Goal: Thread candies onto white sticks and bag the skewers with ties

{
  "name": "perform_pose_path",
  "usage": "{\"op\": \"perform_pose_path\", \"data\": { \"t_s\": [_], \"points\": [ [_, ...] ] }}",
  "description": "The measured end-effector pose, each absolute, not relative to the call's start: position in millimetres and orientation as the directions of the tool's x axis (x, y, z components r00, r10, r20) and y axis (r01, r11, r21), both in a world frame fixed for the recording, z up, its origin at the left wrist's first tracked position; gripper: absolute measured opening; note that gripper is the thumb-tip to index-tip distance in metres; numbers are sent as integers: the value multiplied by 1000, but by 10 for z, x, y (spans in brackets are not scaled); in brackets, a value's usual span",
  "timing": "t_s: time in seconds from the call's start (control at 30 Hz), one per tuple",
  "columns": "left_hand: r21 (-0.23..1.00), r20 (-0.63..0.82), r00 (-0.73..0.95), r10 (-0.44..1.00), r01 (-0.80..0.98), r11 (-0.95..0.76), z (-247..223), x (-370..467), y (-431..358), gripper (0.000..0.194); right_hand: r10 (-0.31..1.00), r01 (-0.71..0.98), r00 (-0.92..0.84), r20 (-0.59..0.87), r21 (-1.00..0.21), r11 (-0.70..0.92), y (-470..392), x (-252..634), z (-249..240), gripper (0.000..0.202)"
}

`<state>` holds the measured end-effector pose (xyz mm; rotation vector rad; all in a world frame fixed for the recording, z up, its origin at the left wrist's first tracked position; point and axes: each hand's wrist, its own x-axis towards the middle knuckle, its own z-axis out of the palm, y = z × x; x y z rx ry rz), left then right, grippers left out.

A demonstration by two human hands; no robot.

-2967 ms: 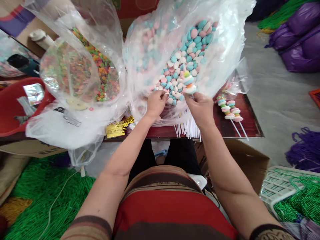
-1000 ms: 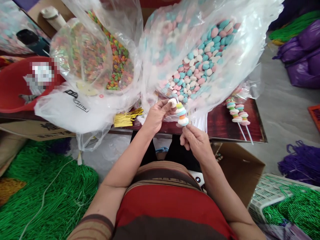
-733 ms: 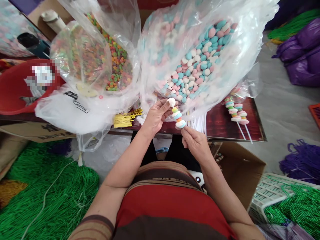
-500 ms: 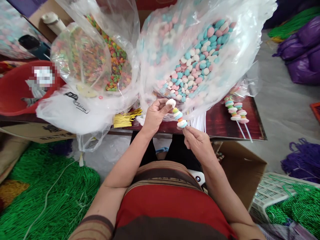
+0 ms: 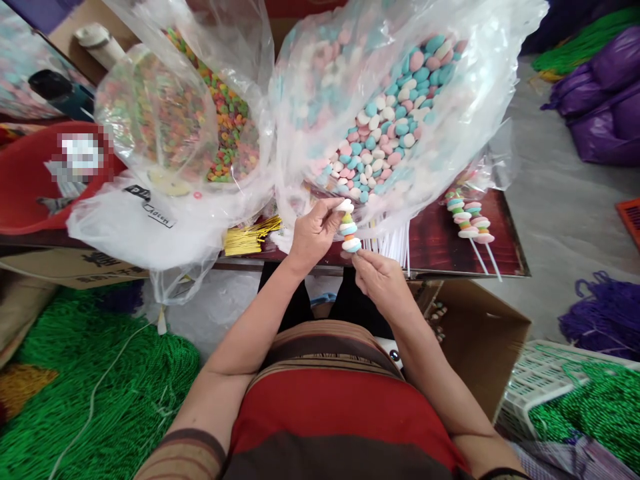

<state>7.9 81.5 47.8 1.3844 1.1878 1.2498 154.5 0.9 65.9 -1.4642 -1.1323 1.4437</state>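
A candy skewer (image 5: pixel 350 229) of pastel marshmallows and gummy rings is held between my hands above the table's front edge. At its top end, my left hand (image 5: pixel 311 235) pinches a white marshmallow (image 5: pixel 344 205) between thumb and fingers. My right hand (image 5: pixel 377 275) is closed below the lowest marshmallow, gripping the stick end, which the fingers mostly hide. Just behind lies a bundle of white sticks (image 5: pixel 395 243). A large clear bag of pink, blue and white marshmallows (image 5: pixel 380 133) rests beyond my hands.
Left of it stands a bag of gummy rings (image 5: pixel 233 127). Yellow ties (image 5: pixel 247 240) lie by my left hand. Two candy skewers (image 5: pixel 469 217) rest at the table's (image 5: pixel 507 250) right. A red basin (image 5: pixel 30 173) is far left; a cardboard box (image 5: pixel 480 347) stands below right.
My right hand has moved left, bringing the skewer more upright. The white marshmallow in my left fingers now sits flatter, close against the top of the stack.
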Motion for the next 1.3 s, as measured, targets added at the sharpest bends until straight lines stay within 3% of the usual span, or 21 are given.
{"op": "perform_pose_path", "data": {
  "t_s": [0.13, 0.23, 0.33, 0.47, 0.57, 0.63, 0.73, 0.83, 1.07, 1.2, 1.3],
  "points": [
    [987, 89, 12, 996, -134, -87, 582, 116, 848, 33, 959, 17, -50, -279, -960, -279, 52, 1527, 594, 38],
    [916, -34, 15, 999, -399, 37, 623, 190, 889, 41, 973, 54, -41, -225, -973, -223, 62, 1554, 518, 36],
    [852, -159, 68, 985, -495, 171, 657, 280, 889, 43, 985, 88, 45, -167, -981, -171, 56, 1554, 426, 32],
    [817, -209, 95, 973, -530, 227, 704, 426, 791, 39, 986, 234, 164, -33, -970, -72, 20, 1507, 373, 26],
    [851, -160, 20, 987, -503, 149, 706, 546, 692, 33, 979, 327, 199, 49, -945, -20, -13, 1453, 366, 27],
    [889, -89, -21, 996, -453, 70, 684, 605, 642, 29, 980, 269, 199, 20, -963, -35, -26, 1413, 346, 32],
    [910, -13, -47, 999, -414, -8, 653, 637, 605, 26, 983, -38, 117, -141, -990, -138, -17, 1370, 300, 41],
    [894, -47, -61, 997, -447, 14, 678, 613, 609, 26, 979, -215, 39, -200, -958, -187, 21, 1368, 283, 44],
    [824, -135, -27, 990, -558, 97, 879, 531, 682, 45, 991, 84, 126, 41, -996, 30, 87, 1429, 371, 28],
    [854, -114, -83, 990, -517, 55, 918, 562, 678, 38, 985, 57, 168, 50, -997, 41, 55, 1430, 387, 24],
    [881, -52, 36, 998, -468, 63, 890, 605, 636, 42, 982, -15, 186, 11, -1000, 13, 22, 1562, 413, 29]
  ]
}}
